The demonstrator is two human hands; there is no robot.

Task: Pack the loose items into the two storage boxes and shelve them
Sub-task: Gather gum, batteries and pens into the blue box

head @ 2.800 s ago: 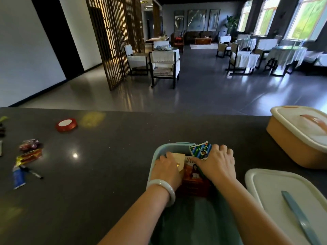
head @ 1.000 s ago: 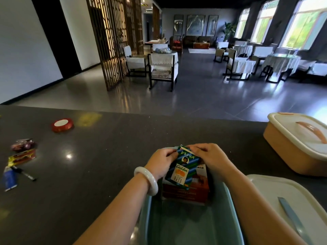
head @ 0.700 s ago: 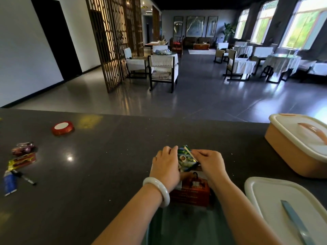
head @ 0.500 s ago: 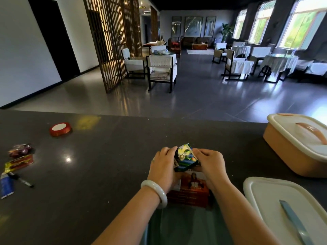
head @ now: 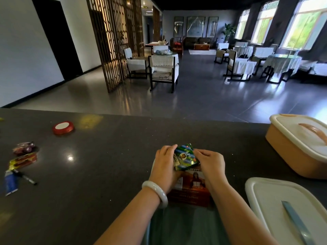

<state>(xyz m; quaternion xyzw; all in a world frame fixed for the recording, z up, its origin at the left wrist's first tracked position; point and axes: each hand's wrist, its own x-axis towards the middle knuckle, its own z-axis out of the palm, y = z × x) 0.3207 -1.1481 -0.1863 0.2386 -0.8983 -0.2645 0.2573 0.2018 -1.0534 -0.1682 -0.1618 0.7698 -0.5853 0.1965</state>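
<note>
Green packet (head: 185,157) now tilted lower onto red box (head: 190,190), both hands' fingers (head: 169,149) still gripping it

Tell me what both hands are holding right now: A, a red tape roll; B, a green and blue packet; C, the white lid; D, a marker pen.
B: the left hand and right hand both pinch the green and blue packet above the teal box.

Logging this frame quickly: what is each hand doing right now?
Left hand: closed, gripping the green packet.
Right hand: closed, pinching the same green packet.
</note>
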